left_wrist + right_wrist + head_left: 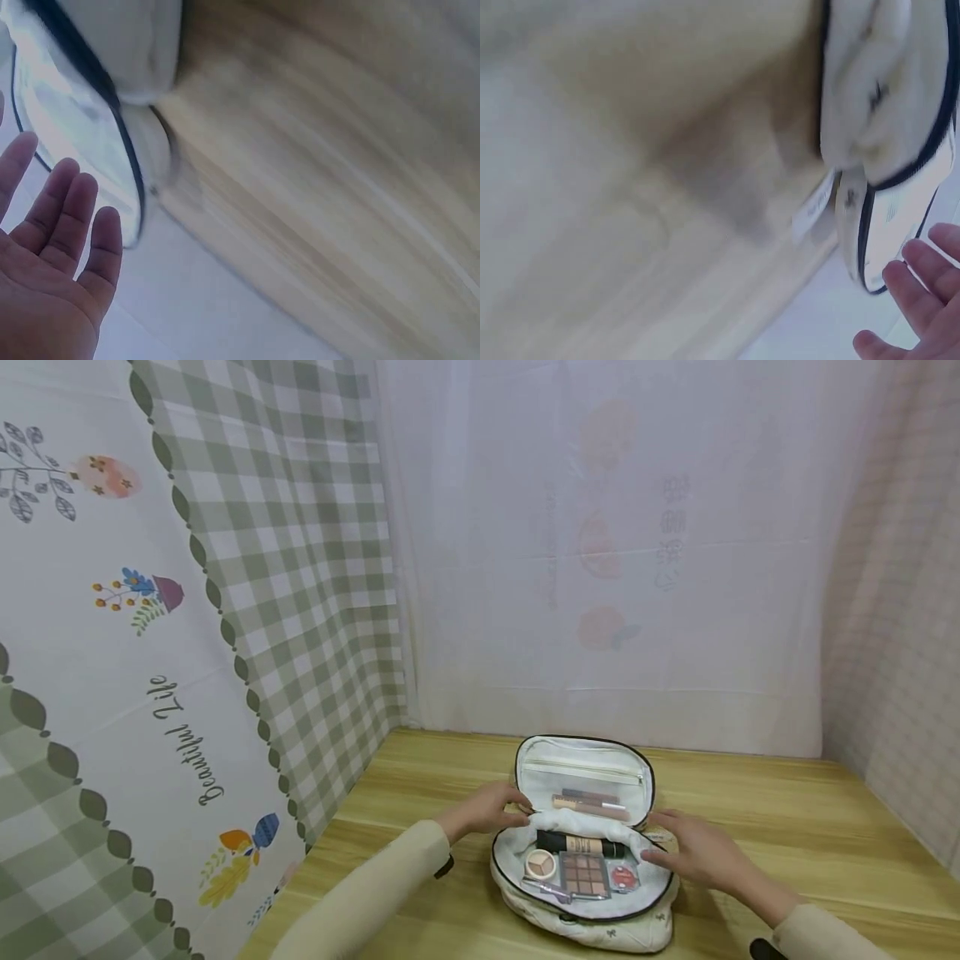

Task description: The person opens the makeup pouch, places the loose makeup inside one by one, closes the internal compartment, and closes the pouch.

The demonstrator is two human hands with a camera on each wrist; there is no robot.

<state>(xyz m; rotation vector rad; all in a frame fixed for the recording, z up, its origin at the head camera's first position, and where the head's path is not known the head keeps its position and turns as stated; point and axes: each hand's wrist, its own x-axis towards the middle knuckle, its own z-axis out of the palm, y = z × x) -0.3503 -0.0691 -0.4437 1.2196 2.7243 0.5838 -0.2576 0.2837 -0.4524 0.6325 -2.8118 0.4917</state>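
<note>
A cream cosmetic bag [615,937] with black piping stands unzipped, its lid [542,787] raised at the back. Inside lie a black-and-beige tube [583,844], a round three-colour compact [540,864], an eyeshadow palette [585,875], a small red round item [623,878] and a slim purplish tube [547,890]. Two slim tubes [592,807] show in the lid's clear pocket. My left hand [489,810] is at the lid's left lower corner, fingers extended. On the other side, my right hand [705,853] spreads its fingers beside the bag's right rim. Neither hand holds anything.
The bag sits near the front of a wood-grain table [442,760]. A white cloth [480,568] hangs behind it, and a green checked cloth [300,527] hangs at the left. A white tag [814,206] sticks out from the bag's side.
</note>
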